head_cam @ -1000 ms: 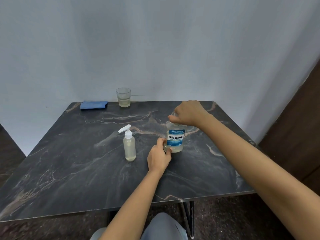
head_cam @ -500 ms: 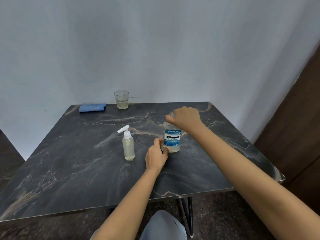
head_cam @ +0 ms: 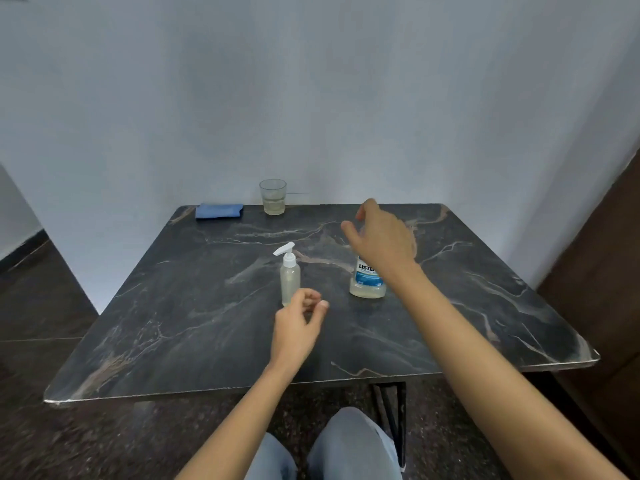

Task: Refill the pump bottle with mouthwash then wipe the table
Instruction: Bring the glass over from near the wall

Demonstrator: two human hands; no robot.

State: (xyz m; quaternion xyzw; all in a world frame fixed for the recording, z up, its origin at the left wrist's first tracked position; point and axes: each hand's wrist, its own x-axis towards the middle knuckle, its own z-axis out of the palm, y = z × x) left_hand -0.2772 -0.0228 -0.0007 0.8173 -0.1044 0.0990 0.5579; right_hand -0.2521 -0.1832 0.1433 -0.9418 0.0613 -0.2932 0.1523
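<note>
On the dark marble table (head_cam: 194, 317) a small clear pump bottle (head_cam: 290, 279) with a white pump head stands upright near the middle. To its right stands the mouthwash bottle (head_cam: 366, 285) with a blue label and pale liquid low inside. My right hand (head_cam: 382, 239) hovers over its top with thumb and fingers spread, hiding the neck and cap. My left hand (head_cam: 300, 322) hangs just in front of the pump bottle, its fingers loosely curled and holding nothing. Neither hand touches a bottle as far as I can see.
A folded blue cloth (head_cam: 219, 211) lies at the table's back left edge by the wall. A clear glass (head_cam: 273, 197) with a little pale liquid stands next to it. A brown panel (head_cam: 609, 258) rises at the right. My knees (head_cam: 346, 445) are under the near edge.
My left hand has let go of the mouthwash bottle's base and drawn back toward the pump bottle. My right hand has lifted off the bottle's top and opened.
</note>
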